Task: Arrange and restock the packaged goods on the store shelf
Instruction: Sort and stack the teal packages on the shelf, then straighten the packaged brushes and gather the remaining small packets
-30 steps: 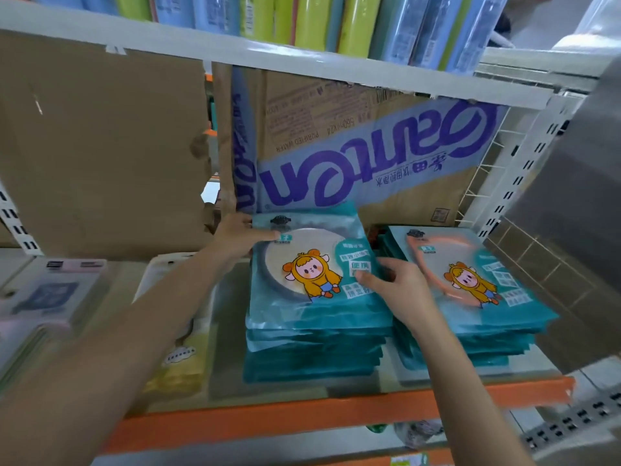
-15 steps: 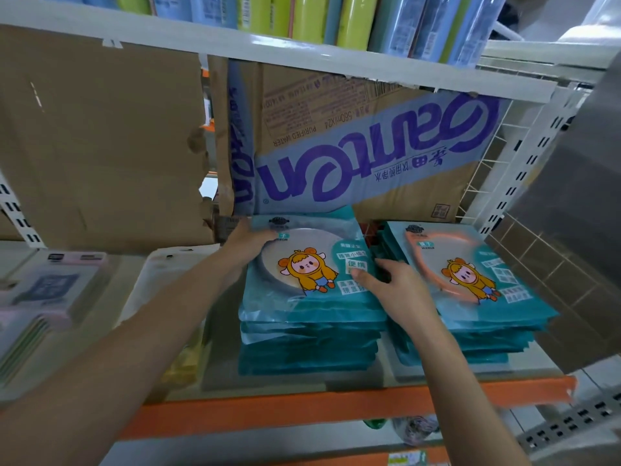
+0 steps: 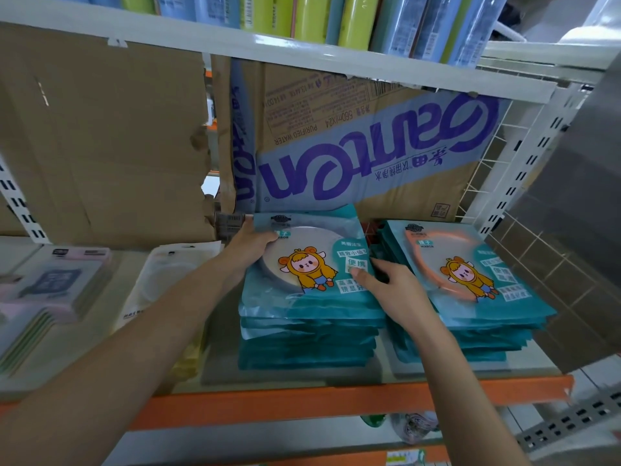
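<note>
Head view: a teal stack (image 3: 307, 338) lies on the shelf (image 3: 302, 401), with a second stack (image 3: 470, 317) just beside it at 3 o'clock. The left hand (image 3: 250, 245) grasps the top pack (image 3: 302, 264) at its 10 o'clock corner. The right hand (image 3: 401, 297) pinches its 3 o'clock edge — fingers (image 3: 386, 274) curled between the stacks. A cardboard box (image 3: 369, 156) stands behind at 12.

"Ganten" box (image 3: 353, 105) — "MIRROR" packet (image 3: 268, 304)

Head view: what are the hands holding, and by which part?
The top mirror packet of the left stack: left hand grips its far left corner, right hand grips its right edge.
</note>
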`<state>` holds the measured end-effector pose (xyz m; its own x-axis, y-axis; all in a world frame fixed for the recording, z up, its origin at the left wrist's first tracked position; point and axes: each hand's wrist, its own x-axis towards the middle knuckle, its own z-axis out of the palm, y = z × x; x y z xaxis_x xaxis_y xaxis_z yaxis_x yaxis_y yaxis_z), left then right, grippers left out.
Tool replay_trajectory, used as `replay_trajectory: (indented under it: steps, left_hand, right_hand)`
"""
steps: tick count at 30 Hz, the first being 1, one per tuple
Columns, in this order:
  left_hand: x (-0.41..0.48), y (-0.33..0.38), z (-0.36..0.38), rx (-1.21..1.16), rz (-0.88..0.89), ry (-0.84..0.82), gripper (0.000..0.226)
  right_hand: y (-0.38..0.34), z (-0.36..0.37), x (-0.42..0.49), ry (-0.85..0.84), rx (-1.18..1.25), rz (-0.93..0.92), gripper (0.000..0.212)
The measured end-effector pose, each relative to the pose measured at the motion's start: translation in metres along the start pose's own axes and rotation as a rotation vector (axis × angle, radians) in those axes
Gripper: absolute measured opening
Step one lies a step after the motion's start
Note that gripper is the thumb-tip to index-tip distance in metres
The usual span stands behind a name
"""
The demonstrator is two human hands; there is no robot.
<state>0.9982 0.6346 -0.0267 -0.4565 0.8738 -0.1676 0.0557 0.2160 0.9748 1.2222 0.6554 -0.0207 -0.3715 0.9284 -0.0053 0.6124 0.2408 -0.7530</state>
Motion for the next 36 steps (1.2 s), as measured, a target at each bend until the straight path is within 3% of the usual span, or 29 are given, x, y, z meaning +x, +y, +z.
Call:
replay_trajectory:
  steps: [7, 11, 16, 19, 28, 36]
  left_hand:
    - [-0.004, 0.0, -0.001, 0.001, -0.023, -0.02, 0.029]
    - [-0.006, 0.003, -0.007, 0.004, 0.067, 0.014, 0.032]
    - [-0.013, 0.004, -0.042, 0.302, 0.293, 0.12, 0.072]
    - [-0.021, -0.005, -0.068, 0.502, 0.379, 0.222, 0.063]
    - [-0.037, -0.038, -0.178, 0.609, 0.224, 0.294, 0.072]
    - [-0.052, -0.059, -0.304, 0.674, 0.255, 0.232, 0.065]
  right_hand:
    - [-0.004, -0.002, -0.001, -0.02, -0.055, 0.008, 0.04]
    - [-0.013, -0.009, -0.004, 0.046, -0.139, -0.041, 0.054]
    - [-0.034, -0.009, -0.001, 0.133, -0.281, -0.164, 0.059]
    - [-0.051, 0.009, 0.003, 0.099, -0.26, -0.235, 0.057]
    - [-0.122, 0.095, 0.007, -0.032, -0.299, -0.466, 0.058]
    - [-0.192, 0.197, 0.001, -0.084, -0.305, -0.433, 0.058]
